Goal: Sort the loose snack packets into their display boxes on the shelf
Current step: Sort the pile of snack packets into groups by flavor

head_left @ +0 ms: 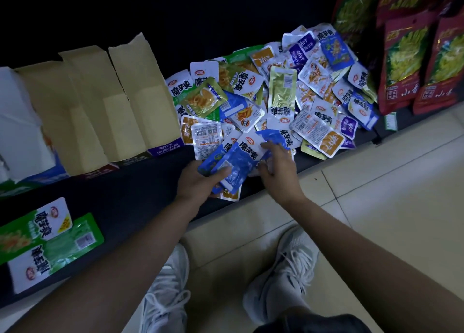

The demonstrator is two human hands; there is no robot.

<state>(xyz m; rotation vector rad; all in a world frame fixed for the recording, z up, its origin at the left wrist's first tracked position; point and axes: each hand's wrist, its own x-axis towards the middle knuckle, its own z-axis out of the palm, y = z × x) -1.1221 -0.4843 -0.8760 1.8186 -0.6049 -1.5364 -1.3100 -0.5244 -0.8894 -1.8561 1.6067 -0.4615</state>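
Blue packets (pixel 233 167) sit gathered in a small stack at the front edge of the shelf (pixel 125 194), just in front of the loose pile (pixel 288 94). My left hand (pixel 198 182) grips the stack's lower end, thumb curled across the top and fingers beneath. My right hand (pixel 278 167) pinches the top packet's upper end, fingertips on its face and thumb at its edge. The stack's long axis runs diagonally, from low-left up toward the pile. The display boxes (pixel 130 101) stand open in a row well to the left, so my left hand is the nearer one for the carry. In this dim light I can't quite tell which box takes blue, possibly the leftmost.
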